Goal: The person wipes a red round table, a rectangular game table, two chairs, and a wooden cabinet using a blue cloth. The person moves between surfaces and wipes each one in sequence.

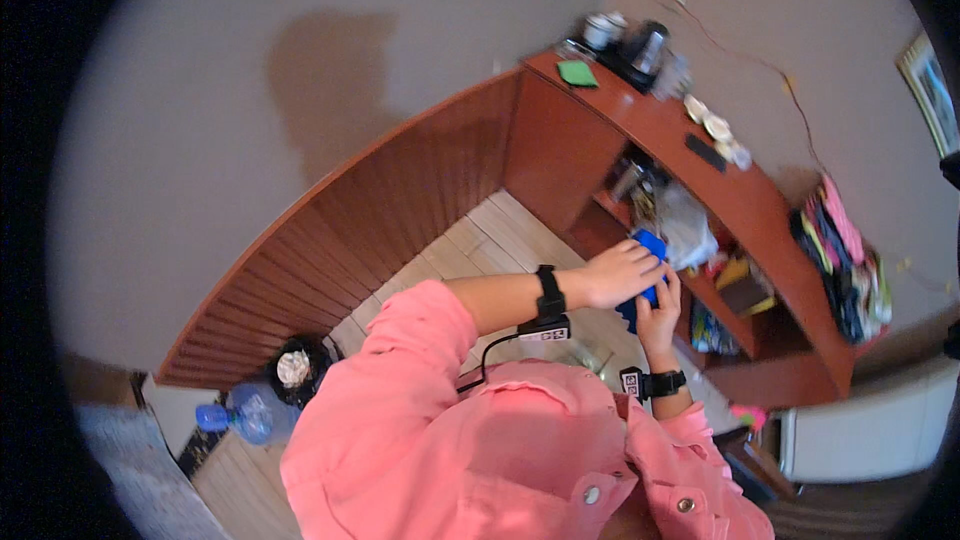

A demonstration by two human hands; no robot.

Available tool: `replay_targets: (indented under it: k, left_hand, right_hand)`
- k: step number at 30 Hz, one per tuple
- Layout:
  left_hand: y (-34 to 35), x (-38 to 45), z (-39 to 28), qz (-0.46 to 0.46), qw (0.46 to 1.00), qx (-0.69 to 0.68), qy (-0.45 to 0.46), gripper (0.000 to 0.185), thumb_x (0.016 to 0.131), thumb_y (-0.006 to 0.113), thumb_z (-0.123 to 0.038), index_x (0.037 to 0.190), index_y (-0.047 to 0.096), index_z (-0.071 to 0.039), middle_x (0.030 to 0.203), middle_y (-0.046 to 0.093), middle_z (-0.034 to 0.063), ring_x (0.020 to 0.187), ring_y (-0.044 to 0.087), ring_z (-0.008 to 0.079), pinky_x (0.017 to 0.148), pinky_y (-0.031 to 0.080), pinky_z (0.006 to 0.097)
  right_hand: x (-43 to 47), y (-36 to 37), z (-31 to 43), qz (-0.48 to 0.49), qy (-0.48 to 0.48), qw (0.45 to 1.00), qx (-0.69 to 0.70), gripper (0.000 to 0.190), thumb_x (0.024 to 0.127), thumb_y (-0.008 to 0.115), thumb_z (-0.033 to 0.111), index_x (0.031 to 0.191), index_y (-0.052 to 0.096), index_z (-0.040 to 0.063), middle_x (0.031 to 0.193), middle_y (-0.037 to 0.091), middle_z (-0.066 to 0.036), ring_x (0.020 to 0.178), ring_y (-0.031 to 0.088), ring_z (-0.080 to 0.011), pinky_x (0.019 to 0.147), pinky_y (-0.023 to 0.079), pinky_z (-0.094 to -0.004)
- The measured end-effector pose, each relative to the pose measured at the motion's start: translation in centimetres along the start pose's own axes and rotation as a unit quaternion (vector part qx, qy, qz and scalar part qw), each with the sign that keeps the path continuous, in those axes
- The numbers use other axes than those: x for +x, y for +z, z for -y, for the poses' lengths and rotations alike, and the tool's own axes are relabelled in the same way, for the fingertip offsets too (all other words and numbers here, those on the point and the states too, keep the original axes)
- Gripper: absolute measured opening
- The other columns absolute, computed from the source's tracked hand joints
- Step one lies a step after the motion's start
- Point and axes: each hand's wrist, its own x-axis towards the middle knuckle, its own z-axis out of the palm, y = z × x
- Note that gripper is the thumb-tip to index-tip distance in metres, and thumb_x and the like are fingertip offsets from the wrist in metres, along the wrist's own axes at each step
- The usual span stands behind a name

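Both of my hands meet around a bright blue item [649, 242], a cloth by its look, held out before the wooden cabinet. My left hand [621, 274] lies across it from above, fingers bent over its middle. From the lower right, my right hand [660, 315] grips it with the fingers pointing up. Much of the blue item is hidden under the fingers, so its full shape cannot be made out. A darker blue patch shows just below the hands. Each wrist wears a black strap with a small box.
The reddish-brown cabinet [540, 127] carries a green cloth [577, 73], an electric kettle [649, 49], white lidded cups [600, 30] and a clothes pile [836, 247]. Its shelves hold a plastic bag [684, 225]. A water-cooler bottle [259, 414] and black-lined bin [322, 360] stand left.
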Motion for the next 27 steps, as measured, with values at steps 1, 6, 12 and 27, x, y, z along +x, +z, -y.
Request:
replay_targets:
  k: [1, 6, 12, 27]
  left_hand:
    - [-2.0, -1.6, 1.6, -0.025, 0.998, 0.038, -0.033, 0.038, 0.079, 0.058, -0.015, 0.115, 0.056, -0.004, 0.114, 0.059, 0.0094, 0.111, 0.055, 0.0256, 0.098, 0.040, 0.0414]
    - [-10.7, -10.1, 6.4, -0.018, 0.944, 0.209, -0.253, 0.043, 0.083, 0.056, -0.011, 0.126, 0.054, -0.004, 0.130, 0.056, 0.0144, 0.125, 0.050, 0.0286, 0.109, 0.032, 0.0492]
    - [-18.3, -15.7, 10.6, -0.066, 0.880, 0.287, -0.373, 0.057, 0.074, 0.060, 0.000, 0.130, 0.050, 0.002, 0.135, 0.050, 0.0217, 0.129, 0.045, 0.0369, 0.108, 0.038, 0.0455]
    - [-25.9, -11.2, 29.6, -0.071, 0.751, 0.484, -0.443, 0.054, 0.079, 0.059, -0.004, 0.131, 0.049, 0.001, 0.137, 0.049, 0.0201, 0.132, 0.043, 0.0347, 0.110, 0.037, 0.0434]
  right_hand:
    - [2.4, 2.2, 0.7, 0.023, -0.031, 0.999, 0.015, 0.044, 0.072, 0.061, -0.002, 0.117, 0.061, -0.002, 0.133, 0.050, -0.022, 0.122, 0.048, -0.0396, 0.105, 0.037, -0.0433]
    - [11.9, 14.3, 6.0, 0.099, -0.221, 0.964, 0.114, 0.045, 0.068, 0.063, 0.000, 0.113, 0.064, 0.003, 0.133, 0.050, -0.020, 0.120, 0.049, -0.0370, 0.103, 0.038, -0.0440]
    - [19.4, 26.0, 13.4, 0.148, -0.356, 0.891, 0.238, 0.043, 0.069, 0.067, -0.001, 0.112, 0.064, 0.002, 0.134, 0.049, -0.019, 0.119, 0.048, -0.0389, 0.101, 0.041, -0.0455]
    - [40.9, 39.9, 17.5, 0.097, -0.467, 0.819, 0.318, 0.047, 0.067, 0.065, -0.004, 0.114, 0.063, 0.002, 0.134, 0.048, -0.019, 0.120, 0.047, -0.0387, 0.104, 0.037, -0.0460]
